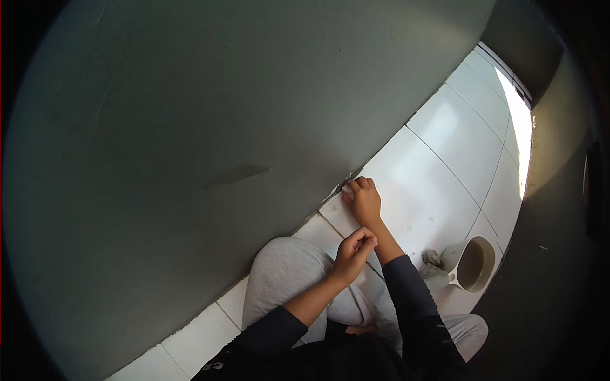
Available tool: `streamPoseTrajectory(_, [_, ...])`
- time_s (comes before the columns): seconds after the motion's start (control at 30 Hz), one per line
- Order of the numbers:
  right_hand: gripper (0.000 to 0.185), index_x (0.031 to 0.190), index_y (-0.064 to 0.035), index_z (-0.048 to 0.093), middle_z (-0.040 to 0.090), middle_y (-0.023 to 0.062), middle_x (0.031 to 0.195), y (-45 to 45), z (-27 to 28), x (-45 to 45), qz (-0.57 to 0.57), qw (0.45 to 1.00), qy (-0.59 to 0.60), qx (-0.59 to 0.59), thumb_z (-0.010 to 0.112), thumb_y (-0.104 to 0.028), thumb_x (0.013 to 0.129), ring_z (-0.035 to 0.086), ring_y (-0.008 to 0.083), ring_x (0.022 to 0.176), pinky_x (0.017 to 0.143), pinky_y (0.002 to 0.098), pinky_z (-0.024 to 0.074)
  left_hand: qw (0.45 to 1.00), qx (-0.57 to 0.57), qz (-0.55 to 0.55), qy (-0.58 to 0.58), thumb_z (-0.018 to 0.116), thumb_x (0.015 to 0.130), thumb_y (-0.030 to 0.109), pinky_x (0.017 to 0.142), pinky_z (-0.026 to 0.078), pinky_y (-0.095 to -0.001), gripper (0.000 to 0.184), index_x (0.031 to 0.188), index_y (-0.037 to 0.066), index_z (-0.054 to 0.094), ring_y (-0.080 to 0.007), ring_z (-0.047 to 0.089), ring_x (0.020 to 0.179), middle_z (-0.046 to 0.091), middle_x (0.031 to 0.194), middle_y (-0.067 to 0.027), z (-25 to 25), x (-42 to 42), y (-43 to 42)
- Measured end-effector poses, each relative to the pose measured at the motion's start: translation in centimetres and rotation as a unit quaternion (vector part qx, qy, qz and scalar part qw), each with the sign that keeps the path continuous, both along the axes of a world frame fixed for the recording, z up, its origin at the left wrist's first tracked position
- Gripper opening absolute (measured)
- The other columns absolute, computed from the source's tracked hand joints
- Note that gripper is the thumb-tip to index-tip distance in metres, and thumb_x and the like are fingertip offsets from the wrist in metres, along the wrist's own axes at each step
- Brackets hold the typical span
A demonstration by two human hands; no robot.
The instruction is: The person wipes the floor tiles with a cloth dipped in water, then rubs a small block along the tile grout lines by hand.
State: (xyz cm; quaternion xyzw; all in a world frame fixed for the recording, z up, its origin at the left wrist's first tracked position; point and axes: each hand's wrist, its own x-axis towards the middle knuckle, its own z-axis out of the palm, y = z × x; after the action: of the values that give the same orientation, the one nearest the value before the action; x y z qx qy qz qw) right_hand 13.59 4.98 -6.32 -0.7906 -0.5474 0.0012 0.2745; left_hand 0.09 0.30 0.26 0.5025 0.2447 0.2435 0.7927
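My right hand (365, 202) is closed and low against the joint where the grey wall (190, 127) meets the white floor tiles (413, 184). A small pale bit shows at its fingertips, too little to name. Chipped white patches mark the wall's bottom edge beside these fingers. Just below, my left hand (354, 255) has its fingers curled in close to my right wrist. Whatever it may hold is hidden by the fingers.
A white mug-shaped container (471, 264) with murky brown liquid stands on the tiles to the right. Next to it lies a crumpled greyish-green cloth or wad (431, 258). My bent knee (279, 270) is close to the wall. Bright sunlight (520, 127) falls along the far right edge.
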Motion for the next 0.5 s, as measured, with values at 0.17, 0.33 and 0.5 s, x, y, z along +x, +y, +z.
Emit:
streamPoseTrajectory(0.17, [0.025, 0.090, -0.0083, 0.067, 0.062, 0.0061, 0.093, -1.3, -0.9, -3.4, 0.091, 0.995, 0.009, 0.037, 0.074, -0.015, 0.067, 0.057, 0.0241, 0.093, 0.076, 0.0344, 0.0535, 1.000, 0.004, -0.007, -0.006, 0.053, 0.093, 0.013, 0.056, 0.031, -0.0177, 0.013, 0.084, 0.005, 0.055, 0.0002, 0.039, 0.064, 0.046, 0.071, 0.0073, -0.3, 0.1, -0.1])
streamPoseTrajectory(0.33, [0.025, 0.089, -0.0072, 0.067, 0.062, 0.0060, 0.089, -0.7, -1.4, -4.6, 0.034, 0.999, 0.022, 0.029, 0.074, -0.013, 0.065, 0.058, 0.0239, 0.090, 0.074, 0.0347, 0.0527, 1.000, 0.007, 0.004, -0.014, 0.052, 0.094, 0.013, 0.056, 0.029, -0.0181, 0.012, 0.085, 0.005, 0.055, -0.0009, 0.037, 0.063, 0.044, 0.070, 0.0062, 0.2, 0.0, -0.2])
streamPoseTrajectory(0.5, [0.025, 0.087, -0.0073, 0.068, 0.063, 0.0074, 0.090, -1.0, -1.3, -4.2, 0.034, 0.997, 0.062, 0.036, 0.074, -0.012, 0.062, 0.058, 0.0252, 0.088, 0.077, 0.0340, 0.0523, 1.000, -0.025, -0.008, -0.011, 0.053, 0.093, 0.011, 0.064, 0.035, -0.0176, 0.012, 0.084, 0.003, 0.055, -0.0010, 0.044, 0.070, 0.052, 0.075, 0.0037, 0.1, -0.2, -0.2])
